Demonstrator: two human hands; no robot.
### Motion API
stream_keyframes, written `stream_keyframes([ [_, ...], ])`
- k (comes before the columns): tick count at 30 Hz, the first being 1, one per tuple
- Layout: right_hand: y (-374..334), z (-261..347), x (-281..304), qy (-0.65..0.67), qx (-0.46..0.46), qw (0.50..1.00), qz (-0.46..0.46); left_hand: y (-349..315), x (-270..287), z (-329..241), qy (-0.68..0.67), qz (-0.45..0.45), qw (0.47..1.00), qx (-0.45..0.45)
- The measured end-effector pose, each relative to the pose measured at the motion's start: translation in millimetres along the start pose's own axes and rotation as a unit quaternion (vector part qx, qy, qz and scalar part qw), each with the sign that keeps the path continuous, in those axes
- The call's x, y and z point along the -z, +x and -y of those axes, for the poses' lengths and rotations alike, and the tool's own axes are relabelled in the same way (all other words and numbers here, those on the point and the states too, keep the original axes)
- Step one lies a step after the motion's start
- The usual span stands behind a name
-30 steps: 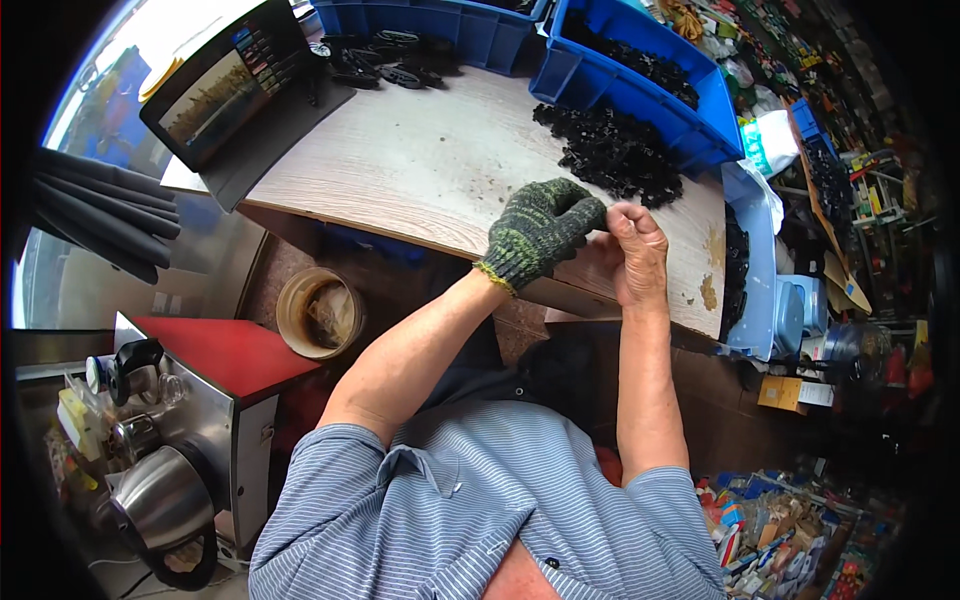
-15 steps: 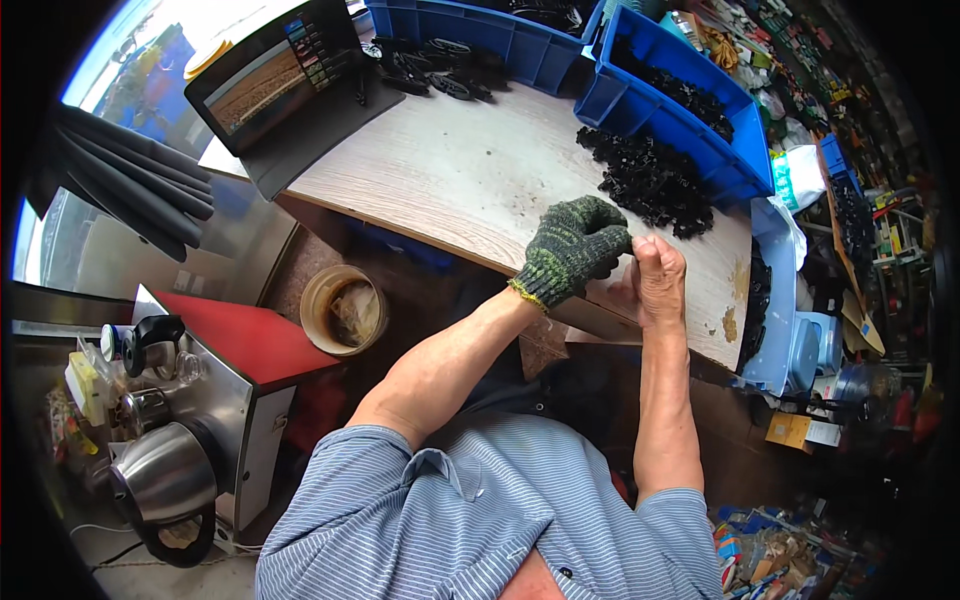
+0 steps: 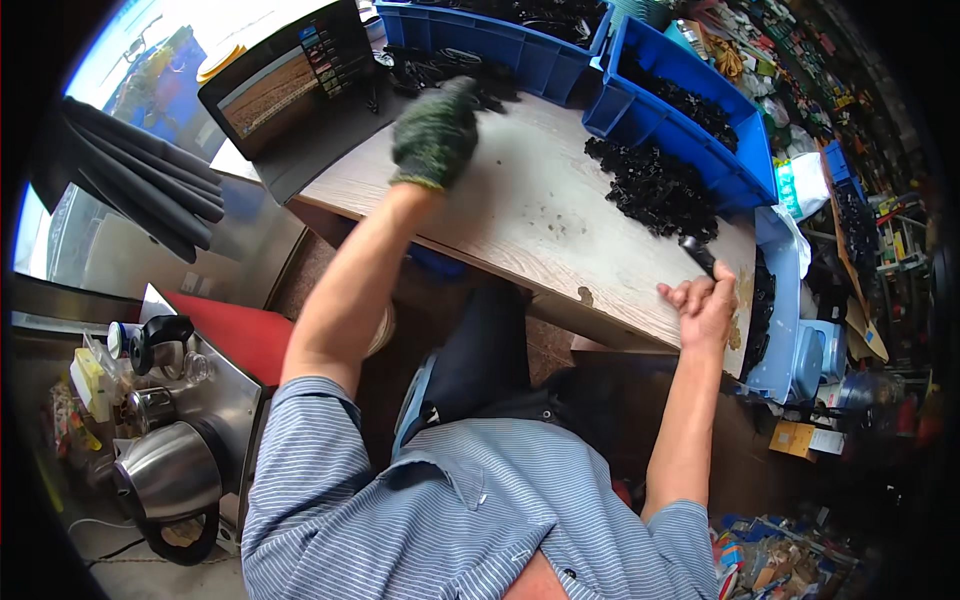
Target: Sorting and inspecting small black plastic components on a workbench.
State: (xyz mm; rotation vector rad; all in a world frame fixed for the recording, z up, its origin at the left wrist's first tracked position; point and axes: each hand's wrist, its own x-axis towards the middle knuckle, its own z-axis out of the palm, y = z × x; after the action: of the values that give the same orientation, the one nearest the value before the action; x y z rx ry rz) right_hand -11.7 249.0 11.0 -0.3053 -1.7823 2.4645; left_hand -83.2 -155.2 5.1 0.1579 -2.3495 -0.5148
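Note:
My left hand [image 3: 436, 137], in a dark green knitted glove, is over the far left of the table next to a heap of long black parts [image 3: 480, 75]. Its fingers are smeared by motion, so I cannot make out their shape or whether anything is in them. Bare and near the table's right front edge, my right hand [image 3: 708, 308] pinches a small, smooth black piece [image 3: 697, 255] between thumb and forefinger, the other fingers curled. Just beyond it lies a pile of small black parts [image 3: 650, 185].
Two blue bins [image 3: 545, 65] [image 3: 690, 140] of black parts line the table's far side. A tablet [image 3: 290, 85] stands at the left. A light-blue bin [image 3: 785, 340] adjoins the right edge. A steel kettle [image 3: 172, 470] sits on a cabinet at lower left.
My hands were together over the table's front edge and have parted. The gloved left swung far and left; the right shifted right, the black piece now showing in it.

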Motion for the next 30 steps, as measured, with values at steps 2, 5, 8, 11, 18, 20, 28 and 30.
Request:
stream_keyframes([
  [2,14.0,21.1,32.0,0.06,0.01,0.995,-0.077,19.4,-3.1,33.8,0.147,0.016,0.989,-0.015],
  [5,25.3,39.8,44.7,0.023,0.031,0.961,-0.275,19.3,0.2,56.6,0.21,0.002,0.973,-0.101],
  [8,33.5,37.1,50.5,-0.027,0.002,0.963,-0.268,18.1,7.8,62.5,0.133,0.063,0.979,-0.141],
  [11,38.9,29.0,51.5,-0.058,-0.026,0.972,-0.227,6.5,1.1,46.3,0.11,0.054,0.978,-0.169],
  [18,58.0,28.2,30.2,-0.2,-0.08,0.957,-0.194,-23.6,7.8,-0.8,-0.048,0.15,0.961,-0.228],
  [20,60.5,27.0,23.1,-0.214,-0.081,0.954,-0.194,-29.0,2.3,-3.6,-0.078,0.121,0.964,-0.225],
  [28,72.8,23.5,8.2,-0.311,-0.07,0.936,-0.151,-24.9,-9.0,5.3,-0.001,0.124,0.976,-0.179],
  [30,75.1,25.3,8.5,-0.331,-0.076,0.931,-0.136,-25.4,-10.0,4.3,-0.014,0.134,0.975,-0.177],
])
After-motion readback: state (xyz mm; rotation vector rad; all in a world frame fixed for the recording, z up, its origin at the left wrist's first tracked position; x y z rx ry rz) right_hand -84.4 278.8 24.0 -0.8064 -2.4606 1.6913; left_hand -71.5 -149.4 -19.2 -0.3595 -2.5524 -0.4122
